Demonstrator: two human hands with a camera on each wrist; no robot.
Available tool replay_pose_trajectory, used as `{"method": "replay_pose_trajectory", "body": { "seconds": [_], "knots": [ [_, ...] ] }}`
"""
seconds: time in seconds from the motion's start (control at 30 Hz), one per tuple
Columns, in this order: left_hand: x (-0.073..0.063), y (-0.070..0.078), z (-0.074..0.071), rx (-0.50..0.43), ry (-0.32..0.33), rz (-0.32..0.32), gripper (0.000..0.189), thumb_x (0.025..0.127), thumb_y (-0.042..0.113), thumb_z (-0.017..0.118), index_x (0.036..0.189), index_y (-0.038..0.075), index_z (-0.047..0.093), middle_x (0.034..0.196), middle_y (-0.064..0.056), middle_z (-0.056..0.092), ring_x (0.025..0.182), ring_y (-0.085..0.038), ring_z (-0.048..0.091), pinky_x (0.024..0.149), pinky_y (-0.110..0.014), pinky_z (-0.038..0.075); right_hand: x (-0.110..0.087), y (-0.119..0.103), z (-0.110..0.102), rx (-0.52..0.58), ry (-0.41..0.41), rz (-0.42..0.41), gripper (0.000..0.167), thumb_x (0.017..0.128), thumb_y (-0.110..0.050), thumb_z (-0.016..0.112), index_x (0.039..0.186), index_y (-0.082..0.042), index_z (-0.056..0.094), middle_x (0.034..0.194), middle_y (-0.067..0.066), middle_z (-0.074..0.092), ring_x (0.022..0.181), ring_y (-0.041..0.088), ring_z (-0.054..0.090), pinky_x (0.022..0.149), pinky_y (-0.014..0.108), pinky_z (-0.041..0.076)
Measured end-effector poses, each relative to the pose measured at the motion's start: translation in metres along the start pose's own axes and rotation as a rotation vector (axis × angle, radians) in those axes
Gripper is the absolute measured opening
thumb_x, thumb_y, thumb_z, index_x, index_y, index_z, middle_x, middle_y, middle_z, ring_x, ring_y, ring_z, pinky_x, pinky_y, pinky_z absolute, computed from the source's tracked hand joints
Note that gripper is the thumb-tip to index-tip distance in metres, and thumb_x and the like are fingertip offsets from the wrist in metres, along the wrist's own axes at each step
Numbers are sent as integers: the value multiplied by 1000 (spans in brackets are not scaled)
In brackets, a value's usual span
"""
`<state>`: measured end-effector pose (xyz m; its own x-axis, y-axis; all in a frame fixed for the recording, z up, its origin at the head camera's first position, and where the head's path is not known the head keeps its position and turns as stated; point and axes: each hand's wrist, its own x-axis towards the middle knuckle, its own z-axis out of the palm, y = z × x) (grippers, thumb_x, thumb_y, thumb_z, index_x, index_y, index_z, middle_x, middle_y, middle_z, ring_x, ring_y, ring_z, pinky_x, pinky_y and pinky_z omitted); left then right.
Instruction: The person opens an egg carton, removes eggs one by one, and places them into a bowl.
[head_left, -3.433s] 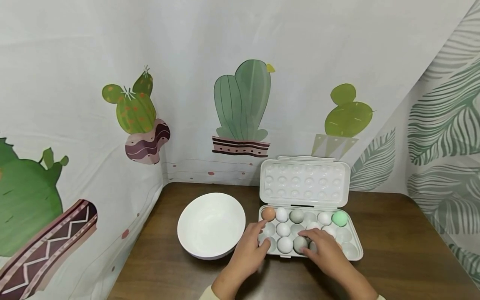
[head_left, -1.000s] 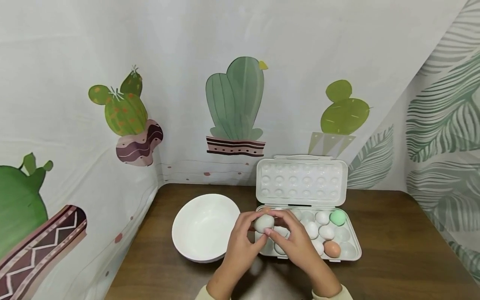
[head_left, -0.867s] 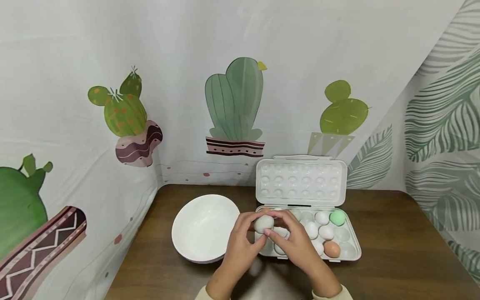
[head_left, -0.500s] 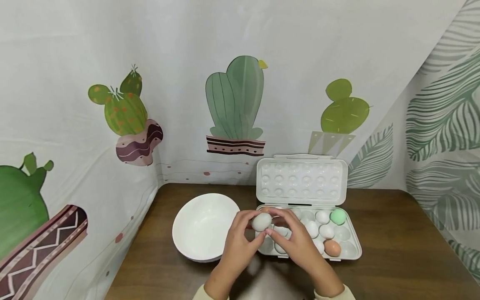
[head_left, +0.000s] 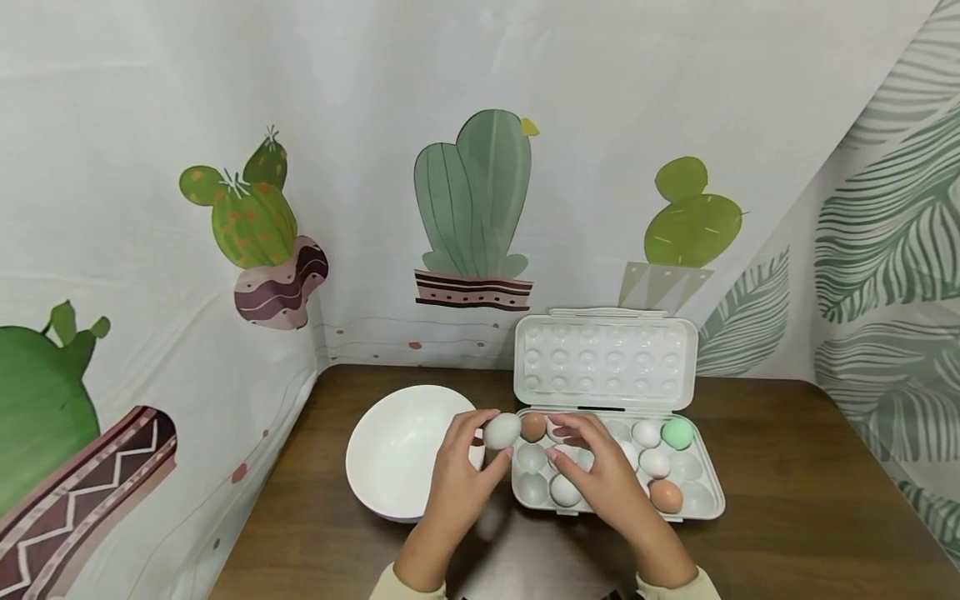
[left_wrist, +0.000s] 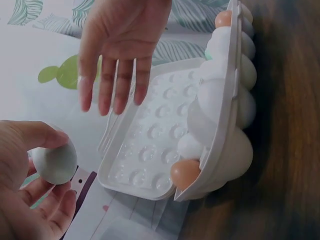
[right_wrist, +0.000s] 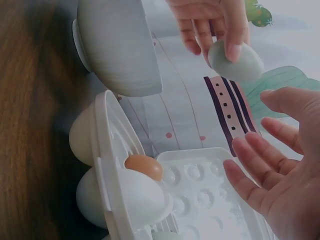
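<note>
Egg at lower centre sits pinched by the left hand (lightly, presumably, against cracking), right hand spread, empty.

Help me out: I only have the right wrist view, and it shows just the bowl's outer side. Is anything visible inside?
Observer: No egg shows inside the bowl in the head view, though the left hand covers part of it.
Operator: Is the brown egg I see in the egg carton the only one?
Observer: No, the head view shows a second brown egg in the row nearest the person.
Operator: Any other colour I'm missing?
Observer: Yes, a green egg, right end of the row by the lid.
</note>
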<state>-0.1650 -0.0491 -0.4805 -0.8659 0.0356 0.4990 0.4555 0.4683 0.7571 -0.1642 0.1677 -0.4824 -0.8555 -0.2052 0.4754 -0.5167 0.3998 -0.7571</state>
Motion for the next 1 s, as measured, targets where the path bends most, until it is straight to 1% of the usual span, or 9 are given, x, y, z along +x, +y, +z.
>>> {"method": "replay_pose_trajectory", "body": {
  "seconds": [0.03, 0.17, 0.23, 0.43, 0.57, 0.67, 0.73, 0.93, 1.0],
  "knots": [
    [1, 0, -1, 9, 8, -5, 51, 80, 9, 82, 127, 15, 64, 122, 1, 62, 108, -14, 59, 86, -29, 53, 0, 1, 0, -12, 2, 1, 43, 92, -12, 73, 133, -17, 61, 127, 1, 62, 111, 23, 67, 95, 35, 56],
    [4, -3, -7, 30, 36, -29, 50, 79, 7, 82, 126, 12, 65, 121, -2, 62, 108, -17, 58, 84, -35, 53, -1, 6, 0, -75, 5, -6, 40, 92, -13, 74, 130, -14, 63, 126, -2, 62, 111, 18, 65, 94, 34, 56],
    [6, -5, -10, 35, 42, -43, 50, 78, 6, 82, 125, 13, 66, 121, -3, 63, 108, -18, 58, 83, -36, 53, -1, 8, 0, -96, 3, -9, 39, 91, -12, 74, 129, -13, 64, 126, -3, 62, 112, 17, 64, 94, 34, 55],
    [7, -11, -15, 48, 25, -102, 50, 79, 8, 82, 127, 12, 65, 123, -3, 62, 108, -17, 58, 83, -37, 53, -2, 13, 2, -130, -15, -14, 40, 90, -13, 75, 129, -18, 64, 126, -3, 62, 114, 15, 61, 94, 36, 55],
    [7, -15, -17, 62, 16, -129, 49, 80, 8, 81, 127, 9, 64, 125, -6, 62, 108, -19, 59, 82, -37, 54, -3, 16, 3, -149, -21, -10, 40, 90, -14, 76, 128, -16, 64, 127, -2, 62, 115, 15, 61, 93, 35, 54],
    [8, -19, -18, 82, 17, -148, 48, 81, 9, 80, 126, 8, 65, 124, -6, 61, 107, -19, 60, 81, -35, 54, -4, 18, 3, -161, -29, -8, 40, 90, -15, 76, 128, -15, 64, 128, 0, 62, 115, 16, 61, 93, 38, 54],
    [9, -20, -20, 93, 22, -171, 47, 81, 10, 79, 126, 8, 65, 123, -5, 61, 106, -19, 61, 81, -33, 54, -4, 19, 3, -166, -35, -2, 40, 90, -15, 76, 128, -15, 64, 128, 0, 62, 115, 17, 61, 94, 42, 53],
    [11, -24, -23, 131, 29, -286, 45, 81, 14, 79, 124, 9, 66, 117, -6, 62, 97, -18, 62, 77, -27, 51, -4, 21, 3, -200, -52, 35, 40, 89, -16, 76, 126, -10, 65, 129, 2, 61, 117, 19, 61, 99, 41, 51],
    [12, -25, -24, 149, 21, -307, 44, 81, 15, 78, 124, 9, 66, 116, -7, 63, 95, -18, 62, 76, -26, 50, -4, 22, 3, -208, -57, 45, 40, 89, -16, 76, 126, -9, 65, 129, 2, 61, 119, 20, 61, 100, 43, 51]
  ]
}}
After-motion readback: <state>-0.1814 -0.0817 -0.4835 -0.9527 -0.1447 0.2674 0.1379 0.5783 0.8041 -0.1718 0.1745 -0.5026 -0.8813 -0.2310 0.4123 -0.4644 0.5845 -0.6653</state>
